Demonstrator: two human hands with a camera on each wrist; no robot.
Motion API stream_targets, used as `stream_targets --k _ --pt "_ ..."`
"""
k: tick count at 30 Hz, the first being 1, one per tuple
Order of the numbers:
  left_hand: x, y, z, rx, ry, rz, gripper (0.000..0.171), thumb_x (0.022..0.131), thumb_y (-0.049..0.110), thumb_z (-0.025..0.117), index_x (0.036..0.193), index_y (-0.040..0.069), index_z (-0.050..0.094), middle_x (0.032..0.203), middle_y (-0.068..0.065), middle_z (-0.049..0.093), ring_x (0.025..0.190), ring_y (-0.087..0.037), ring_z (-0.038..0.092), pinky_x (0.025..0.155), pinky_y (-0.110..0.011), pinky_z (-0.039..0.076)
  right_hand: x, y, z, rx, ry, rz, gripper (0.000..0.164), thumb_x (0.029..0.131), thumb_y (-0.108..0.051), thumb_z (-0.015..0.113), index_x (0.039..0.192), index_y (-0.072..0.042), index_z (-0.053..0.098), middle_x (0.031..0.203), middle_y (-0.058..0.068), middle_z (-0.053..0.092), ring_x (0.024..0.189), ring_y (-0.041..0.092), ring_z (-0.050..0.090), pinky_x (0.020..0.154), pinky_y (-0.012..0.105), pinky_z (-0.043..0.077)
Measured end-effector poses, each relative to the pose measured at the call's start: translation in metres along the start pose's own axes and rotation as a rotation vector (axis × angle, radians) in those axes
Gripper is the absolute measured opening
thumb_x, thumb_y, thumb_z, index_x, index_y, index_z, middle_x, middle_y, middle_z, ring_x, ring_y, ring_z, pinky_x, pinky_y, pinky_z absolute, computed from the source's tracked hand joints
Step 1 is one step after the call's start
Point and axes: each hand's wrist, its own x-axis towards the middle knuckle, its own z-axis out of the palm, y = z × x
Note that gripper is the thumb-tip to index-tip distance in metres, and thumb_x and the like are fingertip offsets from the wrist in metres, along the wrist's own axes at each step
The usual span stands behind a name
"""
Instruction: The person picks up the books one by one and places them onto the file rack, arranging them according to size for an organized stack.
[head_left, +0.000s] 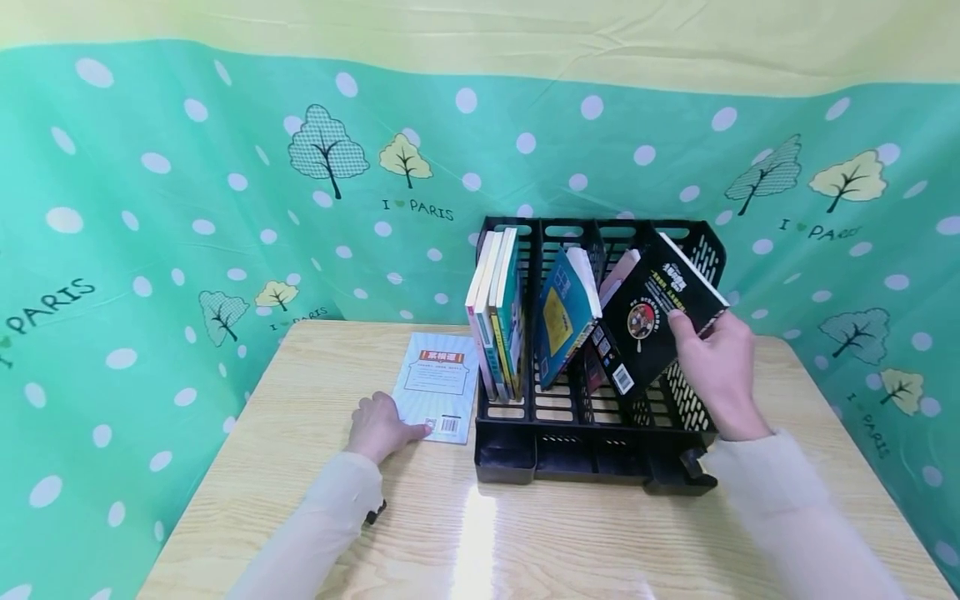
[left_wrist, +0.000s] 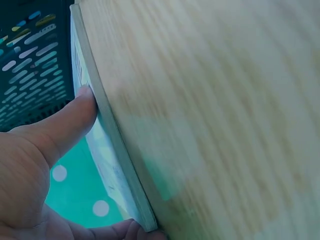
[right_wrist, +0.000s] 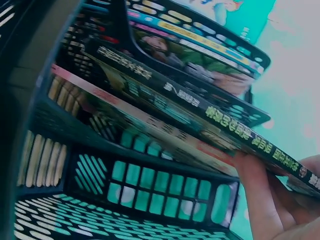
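Observation:
My right hand (head_left: 716, 367) grips a black book (head_left: 652, 308) by its upper right edge, thumb across the cover. The book leans at a slant in a right-hand slot of the black file rack (head_left: 600, 433). In the right wrist view its spine (right_wrist: 225, 122) runs beside a pink-spined book (right_wrist: 115, 100). At the left, a light blue book (head_left: 438, 383) with a red title box lies flat on the table. My left hand (head_left: 382, 427) holds that book at its near left corner; in the left wrist view the thumb (left_wrist: 75, 112) presses its edge and fingertips curl at the corner.
Several thin books (head_left: 495, 317) stand upright in the rack's left slot. A blue-green book (head_left: 562, 317) leans in the slot beside them. The rack rests on a wooden table (head_left: 315, 367), with a green dotted curtain (head_left: 247, 192) behind.

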Motion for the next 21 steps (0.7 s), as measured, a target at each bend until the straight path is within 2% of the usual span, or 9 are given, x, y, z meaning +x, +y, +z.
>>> stream_targets --k 3,8,10,12,15,21 --pt "0.001 0.0 -0.002 0.007 -0.007 -0.011 0.079 0.059 0.05 0.087 0.1 -0.006 0.05 0.091 -0.017 0.047 0.081 -0.032 0.047 0.068 -0.042 0.044 0.0 0.0 0.008 0.001 0.019 -0.023 0.046 0.096 -0.035 0.054 0.133 -0.008 0.055 0.126 0.013 0.061 0.104 0.026 0.064 0.076 0.025 0.054" --pt "0.002 -0.001 -0.003 -0.001 -0.01 -0.033 0.078 0.057 0.05 0.088 0.099 -0.005 0.051 0.089 -0.016 0.048 0.08 -0.031 0.047 0.067 -0.04 0.043 -0.003 0.0 0.019 -0.021 0.068 -0.076 0.044 0.096 -0.032 0.054 0.132 -0.005 0.056 0.125 0.017 0.061 0.105 0.031 0.063 0.077 0.038 0.055" --pt "0.003 -0.002 -0.003 0.001 -0.01 -0.035 0.077 0.056 0.05 0.088 0.097 -0.004 0.052 0.089 -0.016 0.049 0.079 -0.031 0.047 0.067 -0.04 0.043 -0.004 0.001 0.023 -0.042 0.081 -0.104 0.043 0.096 -0.031 0.054 0.131 -0.005 0.056 0.124 0.018 0.061 0.103 0.032 0.064 0.073 0.035 0.057" --pt "0.005 -0.002 -0.003 0.005 -0.012 -0.034 0.077 0.055 0.051 0.088 0.097 -0.004 0.053 0.088 -0.015 0.049 0.079 -0.031 0.047 0.067 -0.041 0.043 -0.004 0.002 0.027 -0.057 0.094 -0.13 0.042 0.097 -0.03 0.054 0.129 -0.003 0.057 0.121 0.019 0.062 0.098 0.032 0.066 0.064 0.025 0.057" --pt "0.006 -0.001 -0.004 0.013 -0.016 -0.031 0.076 0.055 0.051 0.088 0.096 -0.004 0.054 0.088 -0.015 0.049 0.08 -0.031 0.047 0.068 -0.041 0.043 -0.006 0.002 0.033 -0.068 0.099 -0.145 0.042 0.097 -0.029 0.054 0.128 -0.001 0.057 0.119 0.021 0.063 0.089 0.031 0.067 0.051 0.012 0.049" --pt "0.007 -0.001 -0.005 0.006 -0.022 -0.04 0.079 0.054 0.052 0.088 0.098 -0.005 0.056 0.089 -0.015 0.05 0.08 -0.031 0.047 0.068 -0.041 0.043 -0.003 0.003 0.042 -0.059 0.111 -0.192 0.039 0.096 -0.025 0.056 0.125 0.001 0.059 0.116 0.024 0.063 0.074 0.03 0.067 0.042 0.014 0.045"
